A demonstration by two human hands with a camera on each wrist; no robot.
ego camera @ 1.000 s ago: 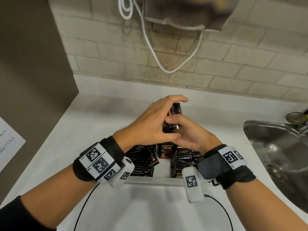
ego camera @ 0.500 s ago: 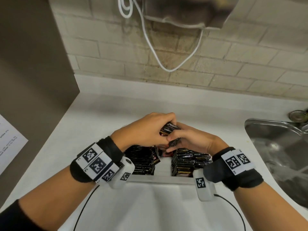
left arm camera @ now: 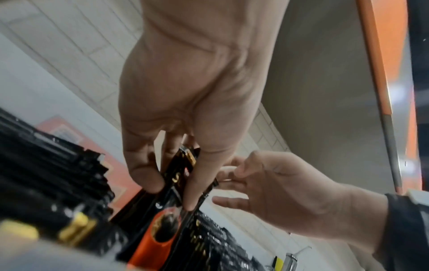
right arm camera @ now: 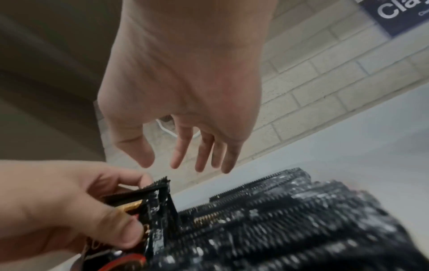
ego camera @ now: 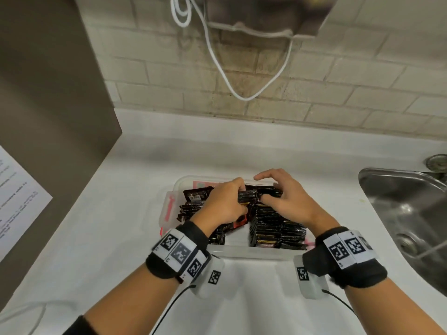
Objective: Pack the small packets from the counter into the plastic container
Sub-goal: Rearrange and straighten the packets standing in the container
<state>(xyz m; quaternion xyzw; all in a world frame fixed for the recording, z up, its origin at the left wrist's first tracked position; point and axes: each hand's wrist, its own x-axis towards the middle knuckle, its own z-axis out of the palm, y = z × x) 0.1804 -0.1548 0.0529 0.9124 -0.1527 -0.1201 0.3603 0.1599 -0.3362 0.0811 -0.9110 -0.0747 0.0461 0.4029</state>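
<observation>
now | left hand (ego camera: 223, 204) pinches glossy black packets (ego camera: 248, 195) | right hand (ego camera: 287, 201) loose-fingered, holding nothing

We see the clear plastic container (ego camera: 169, 209) on the counter, holding two rows of glossy black packets (ego camera: 275, 226) standing on edge. One more black packet (ego camera: 248, 195) is pinched above the rows' far end.
</observation>
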